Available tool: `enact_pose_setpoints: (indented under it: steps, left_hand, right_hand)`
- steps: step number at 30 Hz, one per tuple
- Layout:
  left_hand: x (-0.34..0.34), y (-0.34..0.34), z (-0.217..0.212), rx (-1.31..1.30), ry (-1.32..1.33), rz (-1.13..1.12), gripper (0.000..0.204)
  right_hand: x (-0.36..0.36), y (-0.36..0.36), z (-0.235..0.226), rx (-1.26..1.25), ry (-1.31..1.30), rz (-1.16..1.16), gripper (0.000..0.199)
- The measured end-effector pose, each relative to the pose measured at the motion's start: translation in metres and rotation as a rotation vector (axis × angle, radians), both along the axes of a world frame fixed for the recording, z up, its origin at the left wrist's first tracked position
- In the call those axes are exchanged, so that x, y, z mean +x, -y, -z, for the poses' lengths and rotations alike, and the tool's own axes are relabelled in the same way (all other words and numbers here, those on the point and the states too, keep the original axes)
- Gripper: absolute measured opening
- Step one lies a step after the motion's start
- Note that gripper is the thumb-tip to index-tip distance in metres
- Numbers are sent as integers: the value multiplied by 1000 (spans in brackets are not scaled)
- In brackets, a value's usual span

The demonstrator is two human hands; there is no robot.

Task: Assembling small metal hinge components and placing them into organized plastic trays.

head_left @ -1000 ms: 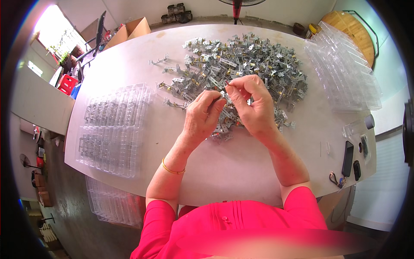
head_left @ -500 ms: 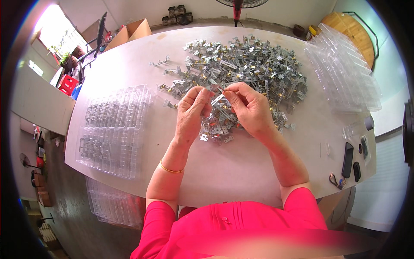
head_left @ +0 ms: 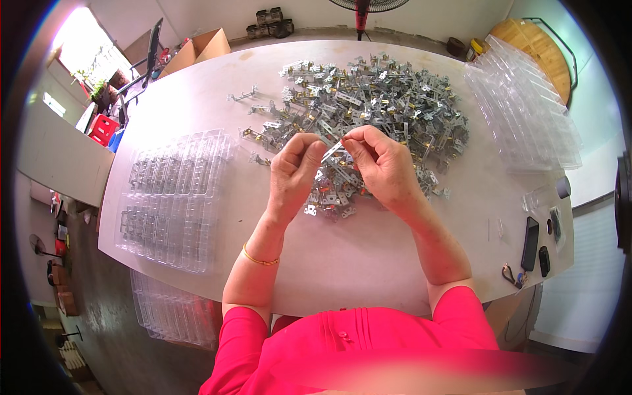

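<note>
My left hand [head_left: 294, 172] and my right hand [head_left: 382, 161] meet over the near edge of a big pile of small metal brackets [head_left: 395, 99]. Between them is one slim, silvery metal bracket [head_left: 333, 152], tilted, its upper end pinched by the right thumb and fingers. The left fingers are closed at its lower end, the thumb along their side; part of the bracket is hidden there. Some pieces in the pile show brass-coloured parts. A few brackets [head_left: 243, 94] lie apart at the pile's left.
Left on the white table [head_left: 316, 263], clear plastic trays [head_left: 170, 197] hold rows of brackets. A stack of clear trays [head_left: 523, 105] leans at the far right. Near the right edge lie a phone [head_left: 530, 243], a small black object [head_left: 544, 261] and keys [head_left: 513, 276].
My left fingers have shifted slightly at the bracket, and its angle looks a little different. The right hand stays nearly in place, and the pile looks the same.
</note>
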State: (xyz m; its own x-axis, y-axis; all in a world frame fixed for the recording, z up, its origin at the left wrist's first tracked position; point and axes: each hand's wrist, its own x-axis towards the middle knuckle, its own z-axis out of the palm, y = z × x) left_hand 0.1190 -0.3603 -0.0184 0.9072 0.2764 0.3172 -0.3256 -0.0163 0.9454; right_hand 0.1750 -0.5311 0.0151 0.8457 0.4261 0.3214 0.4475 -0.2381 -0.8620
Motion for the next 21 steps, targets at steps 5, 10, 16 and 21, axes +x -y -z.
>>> enact_pose_setpoints:
  steps: [5,10,16,21]
  left_hand:
    - [-1,6,2,154,-6,-12,13]
    - [-1,6,3,416,126,-77,12]
    - [1,13,1,572,239,-108,11]
    - [1,12,0,695,271,-98,11]
  right_hand:
    - [2,3,-4,77,-189,-70,14]
    - [7,9,-8,210,-525,-225,20]
    - [15,9,1,97,-408,-277,14]
    - [11,0,5,257,-195,-142,10]
